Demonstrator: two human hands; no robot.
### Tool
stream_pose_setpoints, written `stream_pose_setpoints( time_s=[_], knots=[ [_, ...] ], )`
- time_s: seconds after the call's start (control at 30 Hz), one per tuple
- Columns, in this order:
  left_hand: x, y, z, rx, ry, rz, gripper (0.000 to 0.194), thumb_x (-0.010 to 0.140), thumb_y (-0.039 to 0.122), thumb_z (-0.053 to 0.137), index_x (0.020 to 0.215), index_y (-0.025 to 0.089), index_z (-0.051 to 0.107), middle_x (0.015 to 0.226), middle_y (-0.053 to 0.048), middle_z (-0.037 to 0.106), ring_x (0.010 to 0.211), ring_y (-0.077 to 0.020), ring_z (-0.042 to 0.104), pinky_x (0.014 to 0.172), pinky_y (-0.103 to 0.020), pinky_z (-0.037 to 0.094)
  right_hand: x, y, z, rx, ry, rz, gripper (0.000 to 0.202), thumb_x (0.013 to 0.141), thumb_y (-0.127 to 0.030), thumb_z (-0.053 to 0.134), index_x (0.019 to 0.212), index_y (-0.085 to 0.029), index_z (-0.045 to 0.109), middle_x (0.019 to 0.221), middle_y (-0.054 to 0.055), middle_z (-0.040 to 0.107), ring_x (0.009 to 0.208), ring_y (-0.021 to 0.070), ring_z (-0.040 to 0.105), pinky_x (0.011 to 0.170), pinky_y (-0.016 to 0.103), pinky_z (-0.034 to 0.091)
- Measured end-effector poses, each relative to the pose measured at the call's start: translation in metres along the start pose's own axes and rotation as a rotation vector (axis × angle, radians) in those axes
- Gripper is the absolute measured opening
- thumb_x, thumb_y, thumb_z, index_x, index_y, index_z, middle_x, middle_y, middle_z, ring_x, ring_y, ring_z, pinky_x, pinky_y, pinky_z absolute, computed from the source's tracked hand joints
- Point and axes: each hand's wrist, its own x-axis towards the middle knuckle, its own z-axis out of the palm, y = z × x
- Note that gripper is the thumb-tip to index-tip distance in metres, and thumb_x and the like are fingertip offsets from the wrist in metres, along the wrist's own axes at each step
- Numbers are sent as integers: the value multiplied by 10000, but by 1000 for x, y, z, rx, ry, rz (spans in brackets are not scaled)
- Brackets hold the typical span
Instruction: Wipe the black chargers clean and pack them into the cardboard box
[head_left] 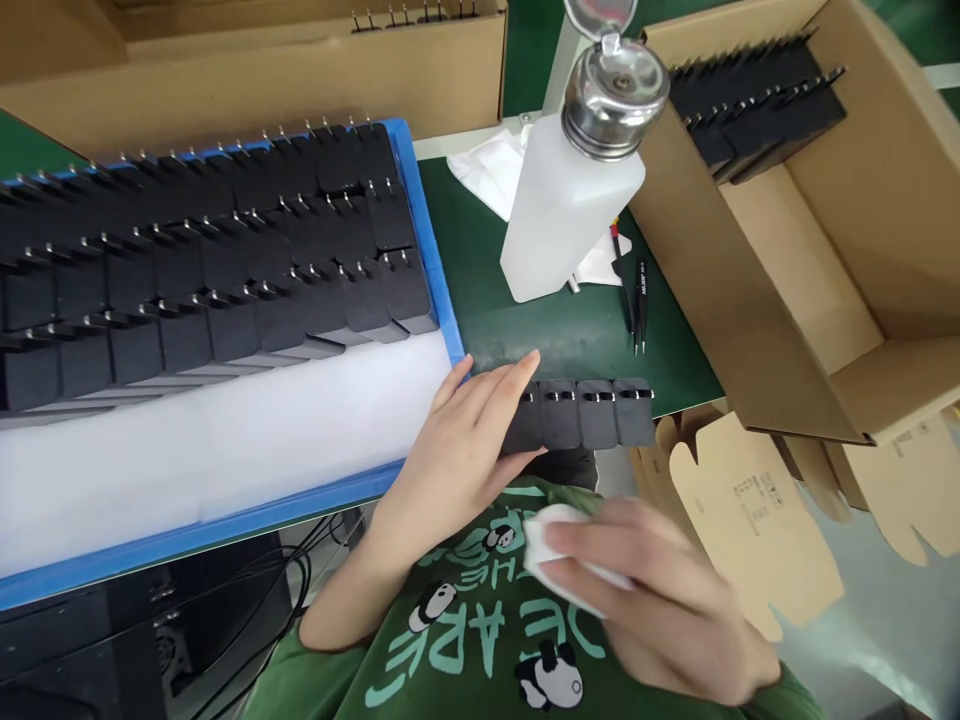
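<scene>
A short row of black power adapters (598,415), metal pins showing, stands at the green table's front edge. My left hand (457,430) grips the left end of this row, thumb on the near side and fingers on the far side, covering part of it. In front of my shirt, my right hand (660,590) pinches a folded white wipe (559,550); motion blurs this hand. To the left, a blue-edged tray (225,440) lined with white holds several rows of black adapters (210,260), pins up.
A white bottle with a metal pump top (574,200) stands behind the row. Tweezers (640,305) and white wipes (487,170) lie near it. An open carton (757,290) with adapters is at right, another carton (300,85) at the back. Flattened cardboard (757,510) lies below right.
</scene>
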Motion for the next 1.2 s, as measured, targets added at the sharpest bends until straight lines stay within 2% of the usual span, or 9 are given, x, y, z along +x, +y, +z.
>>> stream_pose_setpoints(
  time_s=[0.1, 0.17, 0.23, 0.37, 0.5, 0.7, 0.87, 1.0, 1.2],
  knots=[
    [1, 0, 2, 24, 10, 1, 823, 920, 306, 695, 1565, 208, 195, 1469, -115, 557, 1357, -244, 537, 1276, -476, 205, -26, 16, -16, -270, 235, 162, 622, 828, 61, 518, 1372, -225, 613, 1178, 92, 675, 960, 200, 665, 700, 327, 570],
    [2, 0, 2, 25, 16, -1, 816, 926, 336, 686, 1563, 203, 195, 1478, -124, 549, 1363, -250, 535, 1276, -481, 213, -37, 30, -11, -472, 419, 238, 673, 794, 73, 535, 1341, -303, 644, 1186, 80, 678, 935, 217, 686, 685, 343, 564],
    [3, 1, 2, 17, 14, -3, 801, 937, 356, 668, 1563, 209, 191, 1485, -126, 544, 1367, -250, 535, 1272, -487, 230, -39, 39, 5, -585, 493, 262, 694, 770, 92, 556, 1327, -311, 657, 1168, 85, 682, 916, 220, 693, 686, 341, 563],
    [2, 1, 0, -21, -5, -10, 781, 942, 315, 659, 1559, 240, 186, 1488, -118, 540, 1373, -247, 533, 1266, -508, 247, -21, 30, 40, -531, 359, 104, 717, 768, 102, 561, 1430, -174, 566, 1070, 127, 676, 931, 238, 674, 722, 353, 577],
    [1, 1, 0, -38, -1, -17, 769, 946, 264, 644, 1558, 243, 178, 1462, -113, 558, 1357, -237, 544, 1264, -517, 246, -15, 17, 36, -348, 200, -43, 685, 799, 67, 524, 1462, -107, 515, 1131, 153, 680, 925, 220, 665, 717, 342, 591],
    [1, 1, 0, -39, 3, -12, 800, 927, 339, 685, 1552, 247, 194, 1440, -112, 575, 1352, -242, 548, 1260, -522, 255, -28, 35, 33, -579, 515, 59, 698, 769, 68, 529, 1389, -239, 615, 1076, 103, 704, 788, 199, 662, 605, 328, 545],
    [2, 2, -1, -44, -9, -16, 780, 931, 260, 673, 1546, 251, 194, 1479, -115, 545, 1381, -237, 525, 1261, -526, 246, -21, 35, 49, -530, 388, 1, 700, 781, 75, 535, 1420, -205, 583, 1052, 103, 722, 815, 193, 654, 672, 321, 568],
    [2, 1, -1, -33, 2, -14, 782, 922, 307, 693, 1535, 225, 214, 1472, -118, 554, 1374, -227, 529, 1268, -504, 235, -19, 32, 46, -542, 446, -1, 681, 770, 103, 514, 1372, -193, 627, 1013, 111, 710, 802, 195, 619, 658, 336, 539],
    [2, -1, 1, -25, 5, -4, 790, 912, 251, 691, 1538, 218, 210, 1482, -128, 544, 1373, -239, 529, 1254, -519, 255, -16, 29, 48, -459, 393, -6, 680, 797, 70, 509, 1409, -215, 588, 1068, 97, 710, 841, 189, 645, 671, 324, 569]
  ],
)
